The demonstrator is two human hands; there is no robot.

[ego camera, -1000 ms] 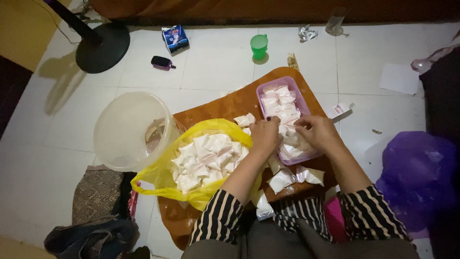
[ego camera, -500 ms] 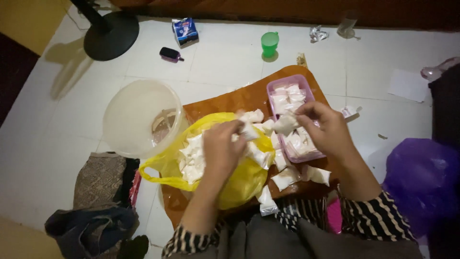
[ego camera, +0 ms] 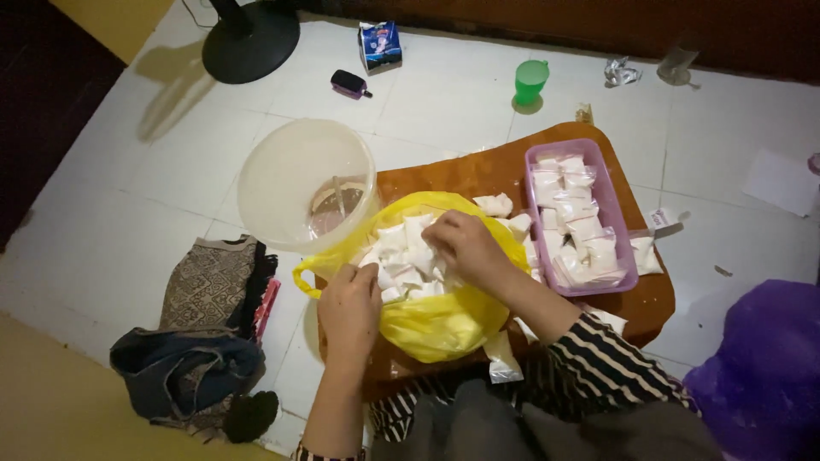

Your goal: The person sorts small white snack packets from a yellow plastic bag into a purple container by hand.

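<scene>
We see white packets [ego camera: 408,256] in a yellow bag [ego camera: 444,320], a lilac tray [ego camera: 617,213] on the brown board [ego camera: 478,171], a green cup [ego camera: 530,82], black-and-white striped sleeves [ego camera: 602,367], white floor tiles [ego camera: 111,213]

Packages on the floor and the brown board

A small blue carton [ego camera: 380,44] is seen standing on the white tiles at the top, near a dark fan base. Many small white sachets [ego camera: 408,256] are held in a yellow plastic bag [ego camera: 440,324] in the middle, and more white sachets [ego camera: 574,213] are laid in rows inside a lilac tray [ego camera: 622,224] on the right. One loose sachet [ego camera: 500,363] is lying just below the bag.
</scene>
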